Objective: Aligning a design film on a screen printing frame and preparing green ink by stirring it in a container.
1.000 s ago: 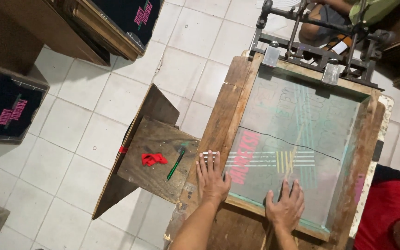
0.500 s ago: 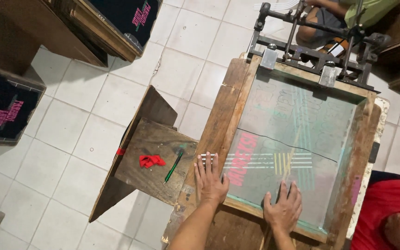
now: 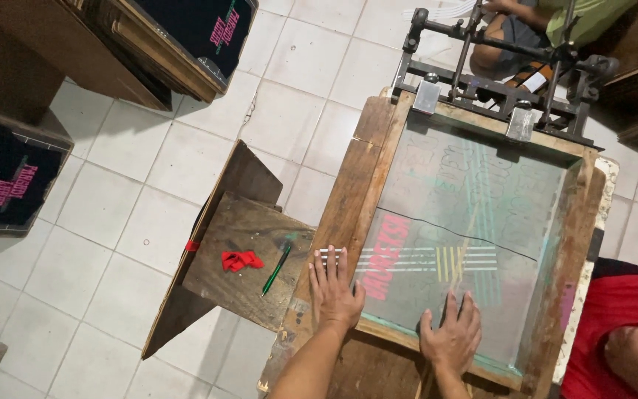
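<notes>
White square floor tiles [image 3: 134,199] with thin dark lines between them; a small brown wooden side table [image 3: 241,258] on the floor; dark wooden boards [image 3: 9,177] with black cloth at the left edge.

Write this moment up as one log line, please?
left hand: flat on wooden screen frame | right hand: flat on mesh | side shelf: red scrap, green pen

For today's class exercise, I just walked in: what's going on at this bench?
A person presses both palms flat on a wooden-framed printing screen lying level in its metal hinge clamp. The left hand rests on the frame's near corner, the right hand on the mesh. A green pen and red scrap lie on the side shelf.
</notes>
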